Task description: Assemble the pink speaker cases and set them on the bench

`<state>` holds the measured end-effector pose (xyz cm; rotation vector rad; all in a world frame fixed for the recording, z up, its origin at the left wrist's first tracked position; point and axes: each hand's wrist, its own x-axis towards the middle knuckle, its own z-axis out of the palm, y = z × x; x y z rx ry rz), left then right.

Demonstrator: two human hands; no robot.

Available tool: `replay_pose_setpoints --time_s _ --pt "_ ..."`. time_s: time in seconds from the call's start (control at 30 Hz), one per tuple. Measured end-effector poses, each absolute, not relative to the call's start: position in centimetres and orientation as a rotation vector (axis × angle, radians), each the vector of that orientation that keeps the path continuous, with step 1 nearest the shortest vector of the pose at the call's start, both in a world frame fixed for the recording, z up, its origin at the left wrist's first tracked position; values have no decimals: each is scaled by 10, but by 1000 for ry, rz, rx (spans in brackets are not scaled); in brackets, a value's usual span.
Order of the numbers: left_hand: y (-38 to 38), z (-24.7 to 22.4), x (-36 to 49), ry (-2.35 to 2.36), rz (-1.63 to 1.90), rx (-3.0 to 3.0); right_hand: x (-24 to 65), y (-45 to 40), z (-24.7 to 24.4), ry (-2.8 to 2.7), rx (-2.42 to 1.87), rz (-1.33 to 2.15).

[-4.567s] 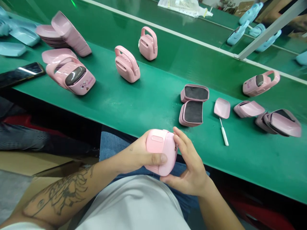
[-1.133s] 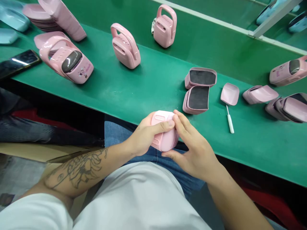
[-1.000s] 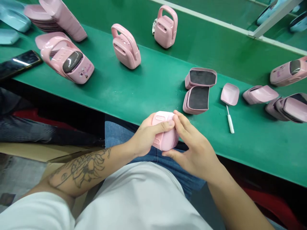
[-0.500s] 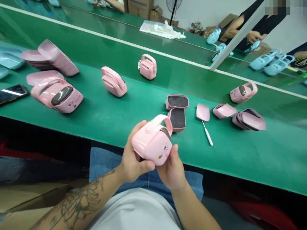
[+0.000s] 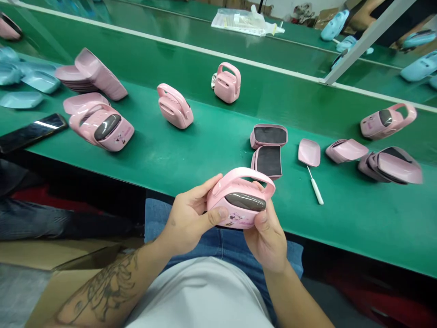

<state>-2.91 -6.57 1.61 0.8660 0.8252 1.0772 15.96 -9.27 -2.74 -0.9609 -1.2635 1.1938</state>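
A pink handled case [image 5: 239,205] with a dark glossy window and a small printed figure is held near the table's front edge, its window side facing me. My left hand [image 5: 191,216] grips its left end, thumb across the front. Around the right end are the fingers of my right hand [image 5: 268,232], the thumb near the window's corner. Just behind the case lie two stacks of pink trays with dark linings, one [image 5: 268,160] nearer and one [image 5: 270,135] farther. A pink panel [image 5: 309,152] and a white-handled tool [image 5: 317,191] lie to the right.
More pink cases stand on the green table [image 5: 341,228], one [image 5: 175,107] left of centre and one [image 5: 227,84] farther back. A phone [image 5: 34,132] and blue trays [image 5: 41,81] are at the left. Beyond the divider is a plastic bag [image 5: 242,20].
The held case has been turned so its window and printed side face me, with both hands still on it. The view has shifted, moving the table items rightward.
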Motion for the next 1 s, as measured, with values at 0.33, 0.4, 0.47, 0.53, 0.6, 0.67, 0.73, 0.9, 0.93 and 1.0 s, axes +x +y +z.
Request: replay_pose_setpoints --time_s 0.33,0.4,0.47,0.53,0.6,0.67,0.73,0.9,0.93,1.0 --pt "-50 0 -32 1017 1216 1085 132 -96 -24 -1140 -1095 1086" --pt "-43 -3 -24 1107 1291 1041 125 -96 -26 -1205 -1145 1051" --pt "-38 -4 -14 1155 1368 1036 120 -93 -29 -1230 -1176 972" --pt "-35 -5 -6 1175 1451 1084 116 -85 -33 -1157 -1190 856" --pt "-33 -7 -1 1203 1512 1191 114 -74 -35 -1058 -1225 724" --pt "-28 -11 1 1219 1600 1386 115 -63 -35 -1022 -1262 588" --pt "-20 -18 1 1183 1704 1589 118 -53 -34 -1051 -1266 481" --pt "-7 -29 -1 1114 1826 1697 122 -39 -37 -1158 -1190 343" --pt "-6 -29 -1 1105 1841 1703 122 -37 -38 -1159 -1164 325" --pt "-6 -26 0 1099 1879 1680 119 -33 -38 -1153 -1110 284"
